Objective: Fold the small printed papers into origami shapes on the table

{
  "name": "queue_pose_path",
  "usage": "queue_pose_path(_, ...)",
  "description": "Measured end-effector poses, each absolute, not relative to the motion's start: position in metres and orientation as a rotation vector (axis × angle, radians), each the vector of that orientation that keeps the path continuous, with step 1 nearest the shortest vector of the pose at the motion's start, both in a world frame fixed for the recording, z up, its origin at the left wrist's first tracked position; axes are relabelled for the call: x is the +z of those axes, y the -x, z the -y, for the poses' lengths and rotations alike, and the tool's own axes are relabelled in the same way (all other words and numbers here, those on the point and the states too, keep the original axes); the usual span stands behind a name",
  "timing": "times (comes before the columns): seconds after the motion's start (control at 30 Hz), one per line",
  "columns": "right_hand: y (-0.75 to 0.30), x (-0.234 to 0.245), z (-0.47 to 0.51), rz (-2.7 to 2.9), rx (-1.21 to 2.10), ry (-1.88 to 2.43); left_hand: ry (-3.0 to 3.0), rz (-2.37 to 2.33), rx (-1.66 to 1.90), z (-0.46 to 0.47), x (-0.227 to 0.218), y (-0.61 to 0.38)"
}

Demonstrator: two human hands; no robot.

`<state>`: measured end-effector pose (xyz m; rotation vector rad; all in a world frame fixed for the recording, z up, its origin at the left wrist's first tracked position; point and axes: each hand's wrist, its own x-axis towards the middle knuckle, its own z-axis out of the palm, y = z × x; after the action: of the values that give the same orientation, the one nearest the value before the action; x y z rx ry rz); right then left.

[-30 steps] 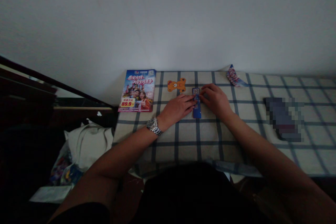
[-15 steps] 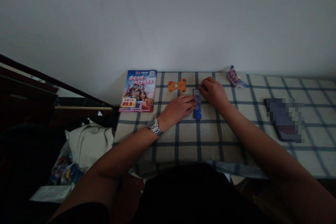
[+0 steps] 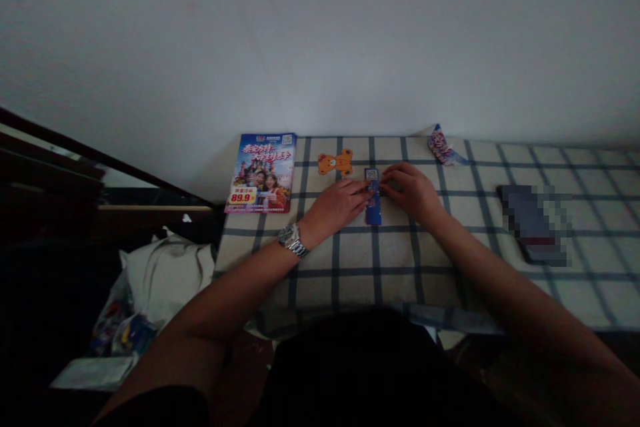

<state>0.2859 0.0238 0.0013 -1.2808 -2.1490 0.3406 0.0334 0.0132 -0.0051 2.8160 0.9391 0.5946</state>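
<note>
A narrow blue strip of folded printed paper point(image 3: 374, 216) with a QR code at its top end lies upright in view on the checked tablecloth point(image 3: 320, 283). My left hand point(image 3: 337, 212), wearing a metal watch point(image 3: 293, 239), lies flat with its fingers stretched out, the tips resting on the strip's left side and middle. My right hand point(image 3: 413, 192) is at the strip's right edge, thumb and fingers bent together there. The exact contact of its fingertips is too small to make out. Just beyond my left hand lies an orange bear cutout point(image 3: 335, 162).
A stack of glossy flyers point(image 3: 265, 173) lies at the table's left end. A torn or folded colourful paper piece point(image 3: 443, 148) sits near the wall point(image 3: 320, 47). A dark phone point(image 3: 530, 220), partly pixelated, lies to the right. A white bag point(image 3: 167, 273) is at lower left.
My right hand has slid down along the strip's right edge, from its upper corner toward its middle. My left hand stays on the strip. The whole view has shifted slightly.
</note>
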Motion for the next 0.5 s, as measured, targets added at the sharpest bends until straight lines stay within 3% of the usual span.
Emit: queue_pose_path(0.5,-0.28,-0.0011,-0.0131,2.226,0.251,1.278,-2.808,-0.922,0.608,-0.0102,-0.0043,-0.0319)
